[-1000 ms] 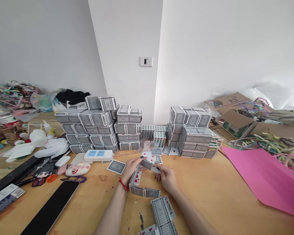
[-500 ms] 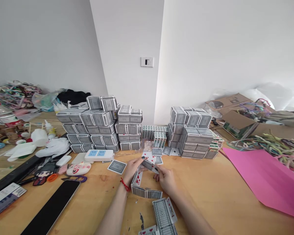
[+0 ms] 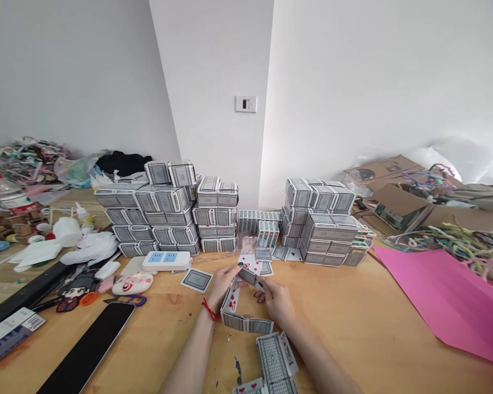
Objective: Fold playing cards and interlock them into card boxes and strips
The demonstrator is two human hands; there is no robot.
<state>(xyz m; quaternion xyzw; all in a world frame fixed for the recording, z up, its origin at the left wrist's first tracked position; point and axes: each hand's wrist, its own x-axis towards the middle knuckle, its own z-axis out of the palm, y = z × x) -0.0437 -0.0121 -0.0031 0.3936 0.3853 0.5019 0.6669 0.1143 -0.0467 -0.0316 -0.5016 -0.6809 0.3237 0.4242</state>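
Note:
My left hand [image 3: 222, 287], with a red cord round its wrist, grips the upper corner of a bent strip of joined playing cards [image 3: 246, 324]. The strip forms an open-sided frame, with a red nine showing on its inner left side. At the far end of the strip, my right hand [image 3: 278, 300] pinches a card edge between thumb and fingers. Just beyond my hands, loose playing cards [image 3: 263, 254] lie on the table. Nearer to me are blocks made of folded cards [image 3: 271, 355], partly cut off by the picture's lower edge.
Stacked card blocks stand at the back left [image 3: 164, 200] and back right [image 3: 326, 235]. A white power strip [image 3: 176, 260], a black phone-like slab [image 3: 88, 347] and a utility knife [image 3: 133, 300] lie leftward. Pink paper [image 3: 439, 301] and a carton of cords [image 3: 406, 210] are rightward.
My right fingers have shifted slightly along the far end of the card strip. My left hand keeps its grip, and the other things stay as they were.

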